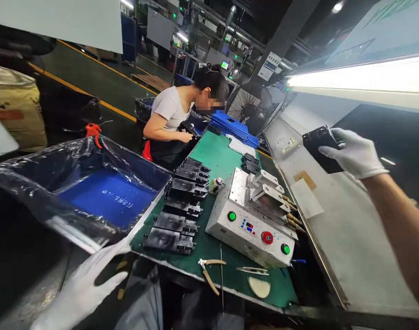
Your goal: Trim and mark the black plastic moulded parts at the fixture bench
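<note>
In the head view my right hand, in a white glove, is raised at the right, gripping a flat black plastic part by its near end, in front of a pale slanted panel. My left hand, gloved too, is low on the left with thumb and fingers apart and nothing in it. Its fingertips are by the near corner of the green-topped table and the lined bin; whether they touch is unclear. Several similar black parts lie in a row along the table's left side.
A white control box with buttons and metal fixtures stands on the green table. Nippers, tweezers and a cream half-round piece lie in front. A plastic-lined blue bin is left; a co-worker sits beyond.
</note>
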### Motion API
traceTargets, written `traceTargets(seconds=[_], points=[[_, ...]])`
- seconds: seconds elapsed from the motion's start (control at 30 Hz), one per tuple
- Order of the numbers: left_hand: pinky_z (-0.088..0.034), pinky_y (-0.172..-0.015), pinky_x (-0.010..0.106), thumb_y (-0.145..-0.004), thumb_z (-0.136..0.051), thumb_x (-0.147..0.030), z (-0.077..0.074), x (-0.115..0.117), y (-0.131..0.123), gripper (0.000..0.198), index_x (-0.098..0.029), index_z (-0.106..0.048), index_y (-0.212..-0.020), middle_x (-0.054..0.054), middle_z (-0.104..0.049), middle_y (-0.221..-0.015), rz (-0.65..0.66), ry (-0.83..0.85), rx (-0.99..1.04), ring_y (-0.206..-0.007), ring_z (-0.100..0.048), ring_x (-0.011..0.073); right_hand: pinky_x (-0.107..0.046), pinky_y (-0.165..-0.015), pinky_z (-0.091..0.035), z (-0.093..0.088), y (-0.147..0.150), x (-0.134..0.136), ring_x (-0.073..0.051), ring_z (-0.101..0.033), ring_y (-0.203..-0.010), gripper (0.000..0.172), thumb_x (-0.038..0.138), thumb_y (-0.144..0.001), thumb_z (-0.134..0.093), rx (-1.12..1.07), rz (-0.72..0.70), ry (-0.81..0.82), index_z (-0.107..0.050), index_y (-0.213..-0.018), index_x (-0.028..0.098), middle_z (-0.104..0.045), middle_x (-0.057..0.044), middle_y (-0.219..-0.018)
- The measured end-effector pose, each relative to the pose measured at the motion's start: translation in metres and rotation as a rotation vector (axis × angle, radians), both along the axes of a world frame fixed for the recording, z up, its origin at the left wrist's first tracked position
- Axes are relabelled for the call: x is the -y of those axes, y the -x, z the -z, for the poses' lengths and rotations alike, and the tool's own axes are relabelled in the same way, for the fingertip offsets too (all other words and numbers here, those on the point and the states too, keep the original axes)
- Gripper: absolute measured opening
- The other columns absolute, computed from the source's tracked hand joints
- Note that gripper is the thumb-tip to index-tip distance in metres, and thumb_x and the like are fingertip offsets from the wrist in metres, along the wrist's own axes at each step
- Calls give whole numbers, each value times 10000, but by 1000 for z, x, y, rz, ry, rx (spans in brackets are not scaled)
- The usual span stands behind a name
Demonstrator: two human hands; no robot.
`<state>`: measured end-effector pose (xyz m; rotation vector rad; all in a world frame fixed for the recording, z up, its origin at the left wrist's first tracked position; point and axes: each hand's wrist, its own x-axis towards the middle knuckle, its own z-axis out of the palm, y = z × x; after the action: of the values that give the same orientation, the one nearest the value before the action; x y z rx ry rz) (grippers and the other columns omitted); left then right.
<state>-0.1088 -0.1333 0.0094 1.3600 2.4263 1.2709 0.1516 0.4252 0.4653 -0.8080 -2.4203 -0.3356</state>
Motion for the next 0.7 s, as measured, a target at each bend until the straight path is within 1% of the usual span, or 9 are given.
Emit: traceTargets(seconds=[0.07, 0.13, 0.23, 0.3, 0.4, 0.47, 0.53, 0.6, 0.7], points=[[-645, -996, 390, -905, -695, -414, -4, 5, -10, 319, -368, -737, -1219, 0, -797, -1252, -6, -123, 39, -1108, -770, 267, -514, -868, -516, -18, 15, 50, -294, -669, -952, 546, 785, -845, -630, 100, -67, -157, -694, -1067, 289, -664, -99, -980], [-656, -918, 325, -918, -692, -335, -24, -4, -26, 215, -368, -772, -1115, -26, -835, -1094, 27, -229, 50, -979, -791, 214, -491, -867, -539, 6, 42, 113, -282, -651, -917, 353, 638, -867, -721, 105, -201, -149, -667, -990, 312, -652, -59, -950], [-640, -775, 301, -944, -655, -263, -59, -25, -64, 202, -335, -769, -1095, -5, -827, -939, 181, -292, 10, -837, -769, 179, -433, -874, -547, 107, 85, 209, -250, -649, -935, 237, 326, -835, -814, 159, -440, 175, -660, -1005, 268, -703, -25, -998], [-597, -657, 312, -989, -581, -315, -73, -34, -97, 196, -296, -758, -1071, 15, -784, -790, 296, -322, -26, -698, -719, 173, -431, -901, -546, 189, 109, 256, -273, -643, -1017, 380, 329, -850, -809, 248, -478, 375, -674, -1186, 213, -714, -74, -1094], [-556, -607, 342, -1038, -448, -422, -71, -36, -146, 333, -261, -740, -1025, 40, -732, -674, 398, -289, -63, -630, -694, 192, -511, -958, -518, 284, 135, 292, -369, -606, -1152, 709, 422, -874, -796, 334, -421, 483, -557, -1456, 94, -664, -210, -1289], [-543, -592, 345, -1041, -426, -459, -59, -39, -173, 364, -255, -727, -1055, 43, -728, -649, 496, -256, -122, -617, -704, 199, -543, -962, -506, 315, 145, 301, -397, -600, -1166, 759, 433, -892, -779, 403, -431, 516, -513, -1500, 65, -653, -241, -1304], [-521, -548, 331, -1046, -391, -498, -46, -47, -197, 407, -257, -716, -1092, 36, -724, -631, 608, -236, -212, -580, -699, 192, -546, -989, -497, 321, 140, 305, -396, -602, -1186, 816, 450, -862, -813, 428, -458, 523, -495, -1511, 71, -652, -239, -1322], [-473, -471, 315, -1057, -319, -519, -37, -62, -221, 471, -271, -720, -1062, 13, -691, -573, 738, -269, -314, -494, -660, 174, -551, -1079, -454, 304, 111, 302, -400, -550, -1305, 918, 521, -817, -845, 330, -475, 466, -464, -1529, 84, -588, -252, -1446], [-423, -392, 323, -1047, -316, -557, -38, -84, -262, 505, -276, -730, -984, -8, -645, -499, 1020, -407, -388, -402, -612, 172, -500, -1178, -397, 252, 6, 300, -355, -452, -1453, 842, 587, -891, -753, 97, -391, 276, -471, -1516, 99, -504, -245, -1565]])
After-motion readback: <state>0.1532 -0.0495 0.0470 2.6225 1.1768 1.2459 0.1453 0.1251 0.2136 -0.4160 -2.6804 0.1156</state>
